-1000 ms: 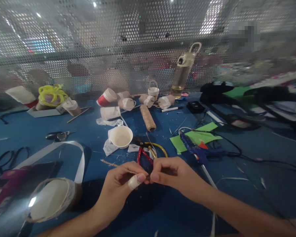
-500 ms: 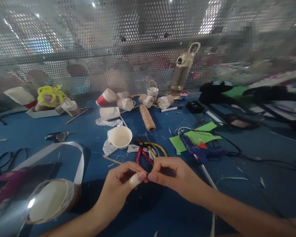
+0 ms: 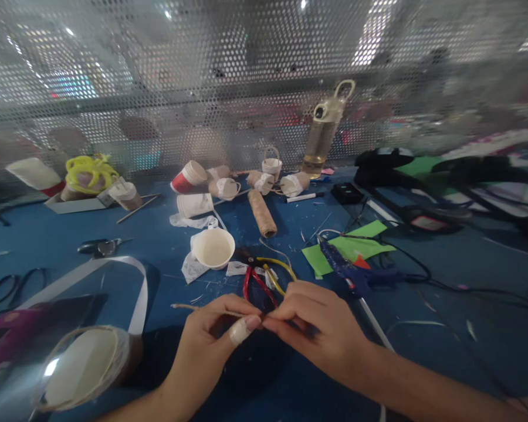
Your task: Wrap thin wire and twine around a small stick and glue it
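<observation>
A length of brown twine [image 3: 183,306] runs out to the left from my left hand [image 3: 217,340], which pinches it between thumb and fingers. Pale tape wraps the left thumb. My right hand [image 3: 314,328] meets it tip to tip, its thumb and forefinger pinched at the twine's near end, which the fingertips mostly hide. Just beyond the hands lie pliers with red handles [image 3: 259,287] and another tool with yellow handles [image 3: 286,266]. A white paper cup [image 3: 215,248] stands behind the left hand. Farther back lies a roll of twine [image 3: 262,215].
A blue glue gun [image 3: 347,269] rests over green paper [image 3: 321,259] on the right, its cable trailing rightward. A roll of white tape [image 3: 125,357] is at front left. Small twine-wrapped cups [image 3: 294,184] and a water bottle [image 3: 323,138] stand before the perforated metal screen [image 3: 158,76].
Both hands stay together, fingertips touching. The twine's free end has dropped and swung slightly left, and the right hand has turned a little. The view has shifted slightly.
</observation>
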Motion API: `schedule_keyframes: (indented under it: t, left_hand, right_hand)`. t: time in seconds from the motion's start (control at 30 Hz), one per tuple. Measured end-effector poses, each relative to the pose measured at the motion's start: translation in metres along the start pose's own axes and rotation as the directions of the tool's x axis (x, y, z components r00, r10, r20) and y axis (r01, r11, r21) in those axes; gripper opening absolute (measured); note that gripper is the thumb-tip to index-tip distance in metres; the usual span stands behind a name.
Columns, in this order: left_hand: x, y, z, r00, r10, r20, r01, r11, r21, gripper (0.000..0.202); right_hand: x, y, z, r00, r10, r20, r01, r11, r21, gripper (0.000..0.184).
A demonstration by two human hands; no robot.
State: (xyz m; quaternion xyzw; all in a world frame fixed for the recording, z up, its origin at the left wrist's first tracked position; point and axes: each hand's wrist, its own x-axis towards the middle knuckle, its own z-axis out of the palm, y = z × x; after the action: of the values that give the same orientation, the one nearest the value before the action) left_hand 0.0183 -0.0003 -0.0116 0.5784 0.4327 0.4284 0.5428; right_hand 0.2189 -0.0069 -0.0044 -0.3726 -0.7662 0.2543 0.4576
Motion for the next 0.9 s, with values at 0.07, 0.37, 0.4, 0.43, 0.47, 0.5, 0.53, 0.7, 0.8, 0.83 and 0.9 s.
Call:
schedule_keyframes:
  t: [0.07,0.37,0.4,0.43,0.47,0.5,0.53,0.7,0.8,0.83,0.9]
  left_hand:
    - [0.000,0.000,0.001,0.999,0.045,-0.002,-0.045,0.999,0.004,0.008]
    - [-0.001,0.002,0.001,0.999,0.011,0.049,-0.008,0.998,-0.059,0.005]
    - [-0.001,0.002,0.001,0.998,-0.035,0.050,0.038,0.997,-0.067,0.002]
    - [-0.001,0.002,0.001,0.996,-0.074,0.051,0.078,0.994,-0.077,0.003]
    - [0.000,0.003,0.001,0.993,-0.103,0.053,0.108,0.990,-0.093,0.006]
    - [0.000,0.003,0.002,0.991,-0.120,0.056,0.126,0.985,-0.115,0.010]
    - [0.001,0.003,0.002,0.990,-0.130,0.061,0.137,0.981,-0.138,0.012]
    - [0.000,0.002,0.002,0.986,-0.113,0.121,0.138,0.965,-0.223,0.010]
    - [0.000,-0.001,0.001,0.981,-0.138,0.138,0.168,0.958,-0.233,0.010]
    - [0.000,-0.002,0.000,0.979,-0.157,0.130,0.184,0.956,-0.228,0.011]
    - [0.001,-0.002,0.001,0.978,-0.181,0.109,0.200,0.956,-0.213,0.015]
  right_hand:
    - [0.001,0.000,0.000,0.999,0.043,0.005,-0.044,0.998,0.040,0.020]
    - [0.005,0.007,-0.003,0.801,0.489,0.344,-0.599,0.655,0.461,0.034]
    - [0.005,0.006,-0.002,0.810,0.486,0.328,-0.586,0.673,0.451,0.034]
    - [0.005,0.005,-0.002,0.826,0.476,0.303,-0.564,0.701,0.436,0.033]
    - [0.005,0.004,-0.002,0.838,0.466,0.286,-0.546,0.725,0.420,0.031]
    - [0.005,0.004,-0.002,0.842,0.461,0.282,-0.540,0.734,0.411,0.030]
    - [0.005,0.004,-0.002,0.834,0.468,0.292,-0.551,0.724,0.414,0.030]
    - [0.009,0.010,-0.002,0.740,0.502,0.447,-0.672,0.534,0.513,0.038]
    - [0.009,0.012,-0.002,0.730,0.502,0.465,-0.684,0.519,0.513,0.039]
    - [0.009,0.011,-0.001,0.742,0.509,0.437,-0.670,0.550,0.499,0.037]
    - [0.007,0.008,-0.002,0.801,0.502,0.328,-0.599,0.671,0.436,0.030]
